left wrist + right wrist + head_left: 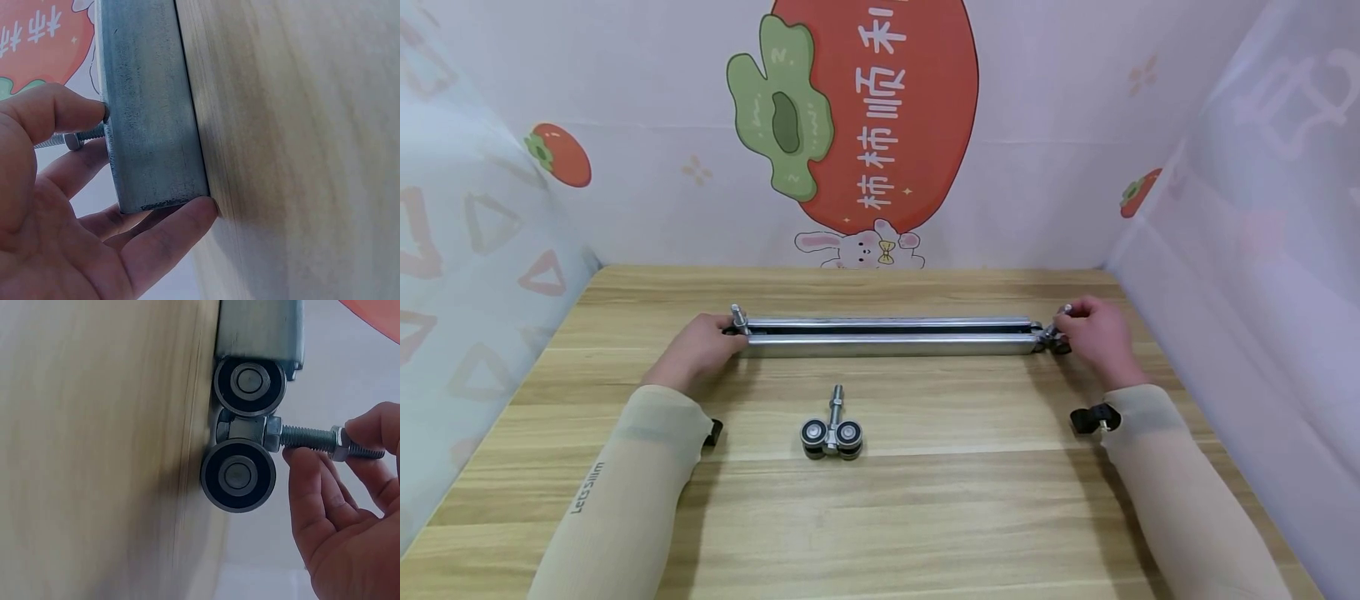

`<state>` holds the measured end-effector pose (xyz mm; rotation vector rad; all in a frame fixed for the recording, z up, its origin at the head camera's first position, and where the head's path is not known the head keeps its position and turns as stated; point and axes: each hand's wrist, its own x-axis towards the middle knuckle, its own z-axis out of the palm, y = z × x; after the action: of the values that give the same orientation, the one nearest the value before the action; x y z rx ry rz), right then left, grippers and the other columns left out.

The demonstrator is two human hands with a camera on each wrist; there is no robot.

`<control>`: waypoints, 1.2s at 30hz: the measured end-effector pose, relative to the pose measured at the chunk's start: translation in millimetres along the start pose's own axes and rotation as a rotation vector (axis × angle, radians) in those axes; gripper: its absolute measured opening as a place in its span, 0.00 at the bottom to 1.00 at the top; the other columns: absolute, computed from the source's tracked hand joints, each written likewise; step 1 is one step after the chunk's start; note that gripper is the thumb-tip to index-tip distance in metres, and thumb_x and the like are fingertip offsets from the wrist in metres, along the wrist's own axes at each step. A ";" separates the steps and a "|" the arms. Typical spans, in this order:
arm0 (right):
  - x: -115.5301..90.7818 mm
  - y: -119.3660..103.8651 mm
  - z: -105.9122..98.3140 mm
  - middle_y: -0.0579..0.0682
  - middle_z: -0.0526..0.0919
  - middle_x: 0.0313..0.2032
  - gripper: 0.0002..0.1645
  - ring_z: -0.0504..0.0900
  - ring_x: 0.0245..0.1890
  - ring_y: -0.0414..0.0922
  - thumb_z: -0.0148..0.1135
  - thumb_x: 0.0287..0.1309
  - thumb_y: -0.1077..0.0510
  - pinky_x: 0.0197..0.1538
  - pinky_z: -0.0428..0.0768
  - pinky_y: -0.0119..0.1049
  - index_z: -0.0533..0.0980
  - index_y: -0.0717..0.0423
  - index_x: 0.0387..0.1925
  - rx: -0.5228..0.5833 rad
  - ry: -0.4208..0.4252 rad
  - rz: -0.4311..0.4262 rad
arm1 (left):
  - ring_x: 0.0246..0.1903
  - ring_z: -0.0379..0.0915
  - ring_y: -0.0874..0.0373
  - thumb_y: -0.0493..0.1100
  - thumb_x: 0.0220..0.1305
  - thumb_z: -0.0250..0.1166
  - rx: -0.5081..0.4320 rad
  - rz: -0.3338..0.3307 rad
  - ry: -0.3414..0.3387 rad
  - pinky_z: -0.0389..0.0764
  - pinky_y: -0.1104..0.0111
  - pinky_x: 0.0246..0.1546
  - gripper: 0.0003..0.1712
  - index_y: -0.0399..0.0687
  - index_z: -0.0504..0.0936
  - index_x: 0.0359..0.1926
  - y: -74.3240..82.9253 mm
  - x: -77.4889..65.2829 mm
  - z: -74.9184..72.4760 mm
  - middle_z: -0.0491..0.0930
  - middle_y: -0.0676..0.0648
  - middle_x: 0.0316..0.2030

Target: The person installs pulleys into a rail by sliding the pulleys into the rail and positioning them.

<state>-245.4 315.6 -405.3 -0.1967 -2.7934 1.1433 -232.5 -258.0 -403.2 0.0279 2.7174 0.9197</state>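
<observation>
A metal sliding-door track (887, 345) with a slot along its top lies across the table. My left hand (700, 346) grips its left end, thumb at the upper edge and fingers around the end face. Beside that thumb, a threaded bolt (75, 141) stands up from the slot; whatever is below it is hidden inside the track. At the opposite end, my right hand (1101, 337) pinches the upright bolt of a roller trolley (239, 476) between thumb and fingers. One wheel pair of this trolley is at the track's mouth, the other outside it.
Another roller trolley (832, 437) lies on the wooden table (925, 517) in front of the track, its bolt pointing away from me. Printed white sheets (1037, 167) stand behind and along both sides of the table.
</observation>
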 end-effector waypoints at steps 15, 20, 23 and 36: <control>9.1 -0.2 5.3 0.60 0.84 0.47 0.11 0.83 0.33 0.43 0.61 0.65 0.58 0.35 0.80 0.32 0.74 0.65 0.40 0.160 -0.060 0.015 | 0.45 0.65 0.42 0.47 0.71 0.57 0.015 0.004 0.011 0.66 0.51 0.48 0.25 0.37 0.75 0.63 0.7 -0.1 -2.0 0.74 0.35 0.52; 8.0 -3.8 9.1 0.58 0.84 0.45 0.12 0.84 0.32 0.43 0.63 0.63 0.58 0.35 0.81 0.32 0.77 0.65 0.41 0.151 -0.075 -0.012 | 0.44 0.65 0.42 0.48 0.71 0.57 -0.002 0.003 0.011 0.66 0.51 0.47 0.22 0.39 0.77 0.59 0.8 -0.3 0.0 0.75 0.36 0.49; 5.9 -7.0 10.9 0.57 0.84 0.41 0.13 0.82 0.31 0.44 0.64 0.62 0.58 0.33 0.79 0.33 0.79 0.65 0.41 0.125 -0.086 -0.011 | 0.44 0.66 0.43 0.48 0.71 0.57 -0.018 -0.006 -0.001 0.66 0.51 0.47 0.21 0.39 0.78 0.56 -0.2 -1.1 2.1 0.75 0.37 0.47; 5.1 -27.0 14.2 0.55 0.82 0.39 0.13 0.73 0.36 0.51 0.64 0.62 0.52 0.31 0.69 0.41 0.81 0.58 0.38 -0.006 -0.114 -0.015 | 0.45 0.65 0.44 0.48 0.72 0.55 -0.048 -0.027 -0.014 0.65 0.52 0.47 0.21 0.40 0.77 0.57 2.4 -2.9 0.6 0.74 0.38 0.48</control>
<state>-254.7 287.5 -396.1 -0.1149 -2.8915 1.1791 -229.8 -256.0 -401.5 -0.0113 2.6751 0.9727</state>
